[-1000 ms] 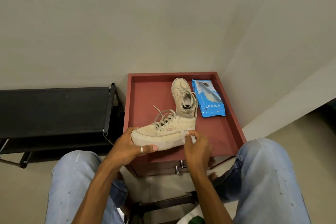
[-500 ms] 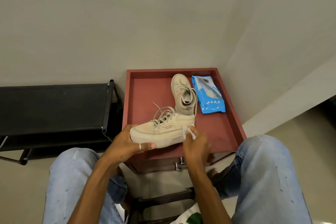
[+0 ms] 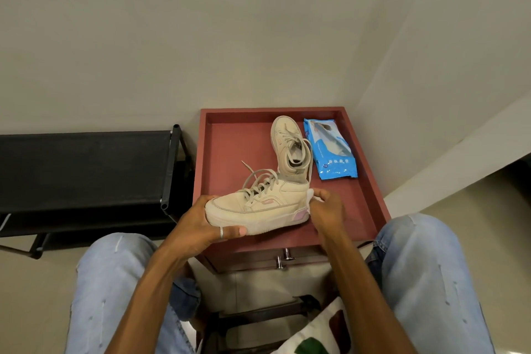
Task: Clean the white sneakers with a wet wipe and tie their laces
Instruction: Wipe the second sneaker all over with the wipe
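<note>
White sneaker (image 3: 258,204) lies on its side-profile over the front part of the red counter (image 3: 230,152), toe to the left and heel to the right. I cannot tell whether its sole touches the surface. The left hand (image 3: 201,224) grips the toe end, fingers curled round the front and the ringed thumb along the sole's edge. The right hand (image 3: 327,210) pinches a bunched wet wipe (image 3: 311,198) against the heel, fingers curled over it. The laces (image 3: 258,181) stand up loose and untied.

Just behind, the second sneaker (image 3: 290,146) stands toe away, also unlaced, its heel close to the held shoe's collar. The blue wet-wipe pack (image 3: 330,149) lies beside it on the right. A black rack (image 3: 86,169) stands left of the counter.

Likely risks: the shoe is held only at the toe, so a hard rub at the heel could twist it out of that grip. The loose laces could catch on the second sneaker or drag through the damp area. The wipe is a small wad, so it may slip from the fingers or miss the sole's lower edge.
</note>
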`<state>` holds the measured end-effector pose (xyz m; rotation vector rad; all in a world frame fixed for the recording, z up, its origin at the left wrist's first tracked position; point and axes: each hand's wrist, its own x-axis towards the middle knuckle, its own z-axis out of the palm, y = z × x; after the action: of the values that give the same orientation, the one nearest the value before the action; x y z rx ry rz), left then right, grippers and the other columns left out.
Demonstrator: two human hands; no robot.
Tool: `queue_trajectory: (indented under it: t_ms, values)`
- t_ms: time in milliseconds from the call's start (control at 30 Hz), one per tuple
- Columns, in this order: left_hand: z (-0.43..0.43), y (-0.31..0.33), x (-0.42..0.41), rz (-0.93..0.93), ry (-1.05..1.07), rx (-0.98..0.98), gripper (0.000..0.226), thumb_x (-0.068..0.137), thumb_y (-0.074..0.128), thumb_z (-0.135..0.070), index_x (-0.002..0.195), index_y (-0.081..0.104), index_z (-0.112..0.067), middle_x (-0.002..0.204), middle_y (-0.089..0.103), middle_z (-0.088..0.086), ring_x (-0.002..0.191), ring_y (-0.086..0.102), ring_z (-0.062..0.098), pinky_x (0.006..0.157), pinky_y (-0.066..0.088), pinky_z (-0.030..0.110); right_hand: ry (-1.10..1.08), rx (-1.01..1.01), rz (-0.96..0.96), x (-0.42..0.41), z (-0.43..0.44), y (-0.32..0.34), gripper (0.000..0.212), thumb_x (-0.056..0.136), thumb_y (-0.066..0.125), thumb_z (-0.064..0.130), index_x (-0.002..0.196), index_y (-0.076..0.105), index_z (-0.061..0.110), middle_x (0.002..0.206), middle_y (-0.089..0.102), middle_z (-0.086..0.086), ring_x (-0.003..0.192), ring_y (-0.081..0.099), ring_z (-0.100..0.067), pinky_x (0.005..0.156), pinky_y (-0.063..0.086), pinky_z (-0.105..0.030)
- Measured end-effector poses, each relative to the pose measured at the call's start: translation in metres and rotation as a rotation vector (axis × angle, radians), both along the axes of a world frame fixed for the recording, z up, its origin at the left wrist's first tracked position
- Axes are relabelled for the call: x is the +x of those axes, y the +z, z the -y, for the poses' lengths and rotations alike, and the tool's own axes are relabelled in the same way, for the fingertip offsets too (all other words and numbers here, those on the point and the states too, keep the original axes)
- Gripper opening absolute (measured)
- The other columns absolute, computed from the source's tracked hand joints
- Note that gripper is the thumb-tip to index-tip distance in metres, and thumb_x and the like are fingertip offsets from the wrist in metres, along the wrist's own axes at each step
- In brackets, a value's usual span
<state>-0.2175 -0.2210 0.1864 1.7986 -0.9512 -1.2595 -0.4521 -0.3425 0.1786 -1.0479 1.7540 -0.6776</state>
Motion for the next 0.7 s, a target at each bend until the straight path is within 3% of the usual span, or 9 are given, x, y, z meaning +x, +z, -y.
queue_trajectory:
  t_ms: [67, 133, 267, 333, 433, 600, 700]
  values:
    - [-0.001, -0.001, 0.000, 0.004, -0.001, 0.005, 0.087, 0.050, 0.100, -0.035, 0.125, 0.056, -0.025, 0.117, 0.068, -0.007, 0.105, 0.067, 0.007, 0.091, 0.058, 0.029, -0.075, -0.044, -0.037, 0.006, -0.020, 0.001, 0.027, 0.090, 0.056, 0.005, 0.106, 0.070, 0.022, 0.103, 0.072, -0.001, 0.089, 0.066, -0.019, 0.078, 0.057, -0.032]
    - [-0.001, 0.000, 0.000, 0.009, 0.000, 0.010, 0.087, 0.050, 0.100, -0.035, 0.125, 0.056, -0.025, 0.116, 0.069, -0.007, 0.105, 0.067, 0.007, 0.091, 0.058, 0.029, -0.110, -0.090, -0.065, 0.014, -0.035, 0.002, 0.028, 0.092, 0.056, 0.007, 0.114, 0.068, 0.019, 0.107, 0.069, -0.001, 0.094, 0.065, -0.020, 0.081, 0.055, -0.030]
    - [0.000, 0.002, -0.001, -0.006, 0.003, 0.004, 0.085, 0.051, 0.099, -0.033, 0.124, 0.057, -0.023, 0.116, 0.069, -0.009, 0.104, 0.068, 0.006, 0.090, 0.058, 0.028, -0.155, -0.070, 0.003, 0.012, -0.019, 0.000, 0.027, 0.092, 0.056, 0.005, 0.113, 0.068, 0.016, 0.102, 0.069, 0.001, 0.090, 0.063, -0.017, 0.074, 0.053, -0.027]
    - [0.000, 0.002, -0.001, -0.003, -0.003, 0.004, 0.085, 0.051, 0.099, -0.034, 0.124, 0.057, -0.024, 0.116, 0.069, -0.009, 0.104, 0.068, 0.006, 0.090, 0.058, 0.028, -0.090, -0.009, 0.002, 0.005, -0.001, -0.003, 0.026, 0.090, 0.055, 0.006, 0.108, 0.069, 0.017, 0.091, 0.069, 0.004, 0.080, 0.063, -0.014, 0.063, 0.051, -0.024]
    - [0.001, 0.000, -0.001, -0.012, 0.005, -0.010, 0.085, 0.050, 0.100, -0.035, 0.123, 0.058, -0.024, 0.116, 0.070, -0.009, 0.102, 0.069, 0.003, 0.093, 0.058, 0.030, 0.074, 0.078, -0.013, -0.001, 0.020, -0.006, 0.032, 0.085, 0.047, 0.001, 0.104, 0.071, 0.013, 0.085, 0.071, 0.000, 0.075, 0.063, -0.015, 0.063, 0.052, -0.027]
    - [0.000, -0.002, -0.001, -0.086, 0.023, -0.018, 0.093, 0.043, 0.103, -0.039, 0.124, 0.061, -0.020, 0.116, 0.074, -0.004, 0.106, 0.071, 0.011, 0.084, 0.062, 0.033, 0.055, 0.020, -0.159, 0.002, 0.009, -0.007, 0.030, 0.084, 0.052, 0.010, 0.102, 0.072, 0.023, 0.088, 0.073, 0.003, 0.082, 0.067, -0.019, 0.075, 0.059, -0.037]
    - [0.000, -0.004, 0.001, -0.082, 0.022, -0.020, 0.096, 0.043, 0.103, -0.044, 0.126, 0.061, -0.020, 0.118, 0.074, -0.005, 0.108, 0.071, 0.012, 0.090, 0.060, 0.037, -0.049, -0.083, -0.190, 0.017, -0.022, 0.005, 0.030, 0.089, 0.057, 0.007, 0.110, 0.070, 0.024, 0.102, 0.071, -0.003, 0.093, 0.065, -0.024, 0.085, 0.056, -0.038]
